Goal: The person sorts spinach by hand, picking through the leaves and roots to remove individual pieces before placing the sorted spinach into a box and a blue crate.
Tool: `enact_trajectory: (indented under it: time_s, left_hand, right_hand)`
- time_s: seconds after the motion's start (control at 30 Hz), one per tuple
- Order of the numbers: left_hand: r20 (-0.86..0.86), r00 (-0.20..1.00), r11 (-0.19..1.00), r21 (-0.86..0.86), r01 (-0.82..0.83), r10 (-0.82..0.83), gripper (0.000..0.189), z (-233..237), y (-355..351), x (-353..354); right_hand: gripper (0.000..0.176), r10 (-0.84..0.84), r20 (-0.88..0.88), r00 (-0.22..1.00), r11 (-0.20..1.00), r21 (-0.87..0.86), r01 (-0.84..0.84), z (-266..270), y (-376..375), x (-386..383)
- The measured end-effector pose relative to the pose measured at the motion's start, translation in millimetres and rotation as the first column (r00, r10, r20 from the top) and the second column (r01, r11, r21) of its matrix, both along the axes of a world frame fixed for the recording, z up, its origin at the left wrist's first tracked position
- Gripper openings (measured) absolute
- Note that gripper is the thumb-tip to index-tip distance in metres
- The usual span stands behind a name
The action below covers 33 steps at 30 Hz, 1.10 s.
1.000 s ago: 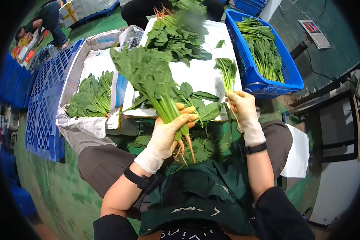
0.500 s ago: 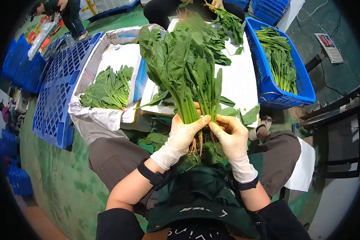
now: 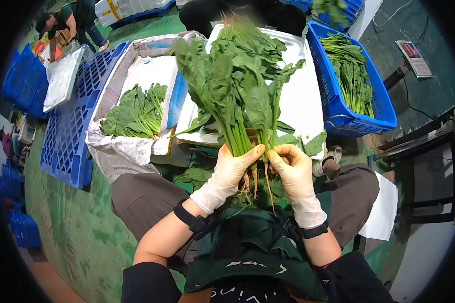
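Note:
My left hand [image 3: 231, 169], in a whitish glove, is closed round the stems of a bunch of spinach [image 3: 232, 101], leaves up and thin roots hanging below the thumb. Close beside it, my right hand [image 3: 293, 171], gloved too, pinches the base of a spinach plant [image 3: 268, 126] whose long root dangles beneath the fingertips. Both thumbs almost meet. Behind the bunch, more spinach [image 3: 247, 43] lies on a white foam board [image 3: 301, 108], roots pointing away from me. Loose leaves [image 3: 194, 175] are below, between my knees.
A paper-lined box [image 3: 98, 129] at left contains spinach [image 3: 136, 111]. At right stands a blue crate [image 3: 338, 118] of spinach, near a scale [image 3: 413, 56]. A person [image 3: 192, 17] sits opposite; another person [image 3: 68, 20] bends at far left by a blue pallet [image 3: 65, 146].
The plant in my right hand has shifted slightly, and its long root now shows. Spinach held across from me has moved right, over the blue crates. A white slab at far left has swung nearer.

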State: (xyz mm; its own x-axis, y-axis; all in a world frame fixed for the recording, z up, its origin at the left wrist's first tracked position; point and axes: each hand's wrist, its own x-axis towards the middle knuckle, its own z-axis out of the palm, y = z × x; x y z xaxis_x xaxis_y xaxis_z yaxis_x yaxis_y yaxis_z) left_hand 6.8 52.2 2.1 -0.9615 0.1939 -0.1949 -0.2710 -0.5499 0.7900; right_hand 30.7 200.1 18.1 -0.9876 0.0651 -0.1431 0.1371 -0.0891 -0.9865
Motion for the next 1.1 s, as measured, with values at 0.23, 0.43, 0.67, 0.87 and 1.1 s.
enact_trajectory:
  time_s: [0.23, 0.43, 0.67, 0.87, 1.1]
  left_hand:
    - [-0.013, 1.0, 0.999, 0.036, 0.024, -0.024, 0.037, 0, 0, -1]
    - [-0.064, 0.988, 0.989, 0.052, 0.142, -0.138, 0.042, 2, -6, -7]
    - [0.005, 1.0, 0.984, 0.18, 0.005, -0.006, 0.034, -14, 2, -6]
    - [0.007, 1.0, 0.998, 0.067, -0.02, 0.02, 0.034, -12, 3, -5]
    - [0.052, 0.994, 0.962, 0.261, 0.075, -0.092, 0.029, -2, -4, -7]
  right_hand:
    - [0.024, -0.076, -0.201, 0.977, 0.972, 0.202, 0.117, -7, -14, 3]
    - [0.027, 0.031, 0.07, 0.997, 0.998, 0.05, -0.034, 2, -3, -3]
    - [0.029, -0.134, -0.179, 0.975, 0.986, 0.078, 0.149, -6, -15, -1]
    - [0.026, 0.054, -0.464, 0.884, 0.789, 0.563, 0.247, -8, -7, -3]
    - [0.023, -0.172, -0.05, 0.984, 0.977, -0.134, 0.164, -8, -15, 4]
